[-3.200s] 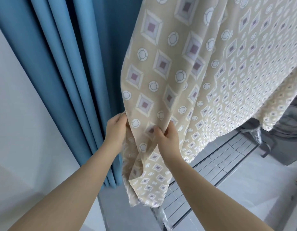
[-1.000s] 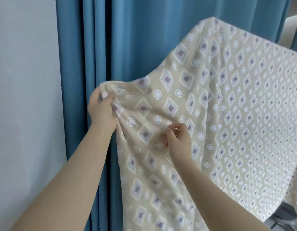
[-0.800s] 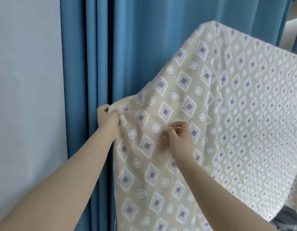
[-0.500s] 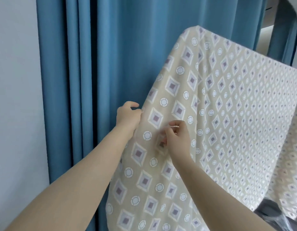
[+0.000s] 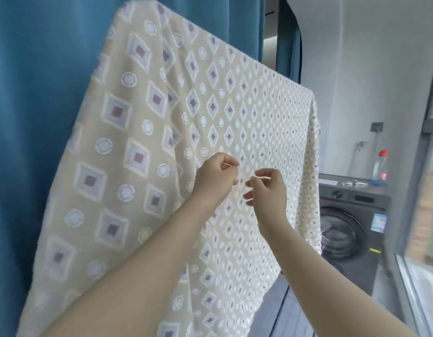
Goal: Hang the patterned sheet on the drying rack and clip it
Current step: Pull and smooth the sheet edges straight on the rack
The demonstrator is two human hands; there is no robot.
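Here's the beige patterned sheet (image 5: 142, 132), cotton-looking, printed with lilac diamonds and white rings, draped over a straight top edge and falling in a broad sheet on the near side. Whatever carries it up there is covered by the cloth. Its far end drops down on the right, in front of the dark grey front-loading washing machine (image 5: 351, 215).

Both bare arms are up in front of the fabric, about halfway down it. The left hand (image 5: 215, 177) has its fingers curled in, thumb against forefinger. The right hand (image 5: 267, 190) sits just beside it, close but not touching, fingers curled the same way. A thin pale sliver shows at each hand's fingertips, too blurred to name. Whether either hand is pinching the cloth or only hovering before it, I cannot tell.

Behind on the left hangs the pleated blue curtain (image 5: 40, 93). A clear plastic bottle with a red cap (image 5: 380, 166) stands on top of the washing machine, against the pale wall (image 5: 356, 69)
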